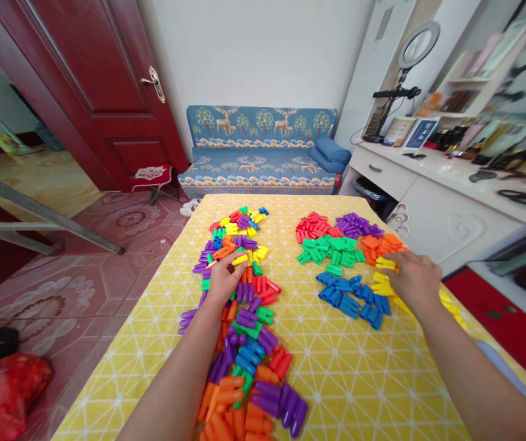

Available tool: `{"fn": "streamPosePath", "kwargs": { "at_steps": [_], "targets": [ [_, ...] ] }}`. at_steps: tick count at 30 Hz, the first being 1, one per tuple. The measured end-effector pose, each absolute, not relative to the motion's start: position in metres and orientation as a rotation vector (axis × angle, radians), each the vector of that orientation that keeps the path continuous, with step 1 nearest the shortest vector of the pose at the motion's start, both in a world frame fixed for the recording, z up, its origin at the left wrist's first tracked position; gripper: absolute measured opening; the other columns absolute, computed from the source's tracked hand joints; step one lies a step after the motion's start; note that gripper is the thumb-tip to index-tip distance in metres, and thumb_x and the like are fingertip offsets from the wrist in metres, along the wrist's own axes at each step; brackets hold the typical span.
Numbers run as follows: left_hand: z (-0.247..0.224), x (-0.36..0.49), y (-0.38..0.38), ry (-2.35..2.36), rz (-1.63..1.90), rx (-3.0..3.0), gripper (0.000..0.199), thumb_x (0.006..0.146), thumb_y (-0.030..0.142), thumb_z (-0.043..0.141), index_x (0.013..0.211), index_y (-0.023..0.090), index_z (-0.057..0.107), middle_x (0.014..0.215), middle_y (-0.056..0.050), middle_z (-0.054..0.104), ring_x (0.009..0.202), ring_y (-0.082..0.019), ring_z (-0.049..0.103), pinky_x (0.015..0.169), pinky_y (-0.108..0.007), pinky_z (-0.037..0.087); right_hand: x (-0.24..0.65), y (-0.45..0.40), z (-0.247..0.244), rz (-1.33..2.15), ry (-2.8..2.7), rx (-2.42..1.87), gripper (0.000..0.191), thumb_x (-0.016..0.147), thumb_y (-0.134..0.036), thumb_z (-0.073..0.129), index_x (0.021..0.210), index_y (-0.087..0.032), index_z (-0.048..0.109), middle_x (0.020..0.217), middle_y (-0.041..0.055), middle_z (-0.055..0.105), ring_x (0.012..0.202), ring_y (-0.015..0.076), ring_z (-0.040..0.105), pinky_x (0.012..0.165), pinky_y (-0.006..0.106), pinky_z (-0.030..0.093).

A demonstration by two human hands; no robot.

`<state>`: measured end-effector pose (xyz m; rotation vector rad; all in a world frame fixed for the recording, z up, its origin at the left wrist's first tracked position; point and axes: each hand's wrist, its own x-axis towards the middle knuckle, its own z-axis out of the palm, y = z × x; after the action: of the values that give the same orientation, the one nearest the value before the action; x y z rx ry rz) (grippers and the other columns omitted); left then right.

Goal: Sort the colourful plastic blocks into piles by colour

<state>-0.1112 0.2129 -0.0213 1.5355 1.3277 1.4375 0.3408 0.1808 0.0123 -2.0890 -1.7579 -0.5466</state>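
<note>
My left hand [226, 277] reaches into a long heap of mixed-colour plastic pieces, its fingers closed at a yellow piece [240, 260]. Over on the right, my right hand [414, 278] is at the yellow pile [382, 286], fingertips together on a yellow piece [386, 264]. Beside it lie piles of one colour each: orange [381, 245], purple [358, 225], red [316, 226], green [331, 250] and blue [352, 296]. Part of the yellow pile is hidden under my right hand and wrist.
The pieces lie on a table with a yellow patterned cloth [336, 380]. Beyond it stands a blue sofa [263, 165]. A white dresser [456, 196] is at the right, a red stool [151, 176] and a red door [92, 79] at the left.
</note>
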Motion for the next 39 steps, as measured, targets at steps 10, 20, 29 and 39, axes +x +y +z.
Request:
{"fn": "streamPosePath", "kwargs": {
  "at_steps": [10, 20, 29, 39],
  "targets": [
    [-0.026, -0.113, 0.214, 1.348, 1.426, 1.551, 0.034, 0.076, 0.036, 0.066, 0.103, 0.016, 0.072, 0.099, -0.007, 0.074, 0.089, -0.022, 0.068, 0.082, -0.034, 0.055, 0.339, 0.192, 0.01, -0.479, -1.882, -2.293, 0.02, 0.076, -0.027, 0.066, 0.093, -0.025, 0.076, 0.108, 0.0139, 0.066, 0.103, 0.0346, 0.052, 0.081, 0.05, 0.036],
    [-0.013, -0.113, 0.204, 1.213, 1.376, 1.564, 0.033, 0.079, 0.023, 0.053, 0.106, 0.015, 0.069, 0.1, -0.005, 0.072, 0.089, -0.02, 0.065, 0.079, -0.03, 0.051, 0.278, 0.18, 0.028, -0.473, -1.804, -1.806, 0.031, 0.086, -0.033, 0.052, 0.106, -0.02, 0.071, 0.111, 0.0115, 0.065, 0.106, 0.0321, 0.053, 0.089, 0.051, 0.041],
    [-0.008, -0.109, 0.198, 1.087, 1.381, 1.623, 0.025, 0.079, 0.021, 0.056, 0.1, 0.016, 0.07, 0.097, -0.006, 0.072, 0.089, -0.02, 0.066, 0.081, -0.03, 0.052, 0.086, 0.15, -0.001, 0.759, -1.728, -1.12, 0.042, 0.084, -0.024, 0.056, 0.126, -0.025, 0.054, 0.121, 0.008, 0.058, 0.094, 0.0173, 0.061, 0.082, 0.035, 0.053],
    [0.003, -0.103, 0.195, 0.833, 1.282, 1.921, 0.014, 0.077, 0.014, 0.064, 0.081, 0.018, 0.077, 0.091, -0.009, 0.069, 0.082, -0.017, 0.065, 0.077, -0.03, 0.052, 0.066, 0.163, -0.029, 1.029, -1.386, -1.082, 0.055, 0.085, -0.04, 0.06, 0.136, -0.024, 0.045, 0.125, 0.0097, 0.059, 0.096, 0.0175, 0.061, 0.084, 0.033, 0.052]
  ]
}}
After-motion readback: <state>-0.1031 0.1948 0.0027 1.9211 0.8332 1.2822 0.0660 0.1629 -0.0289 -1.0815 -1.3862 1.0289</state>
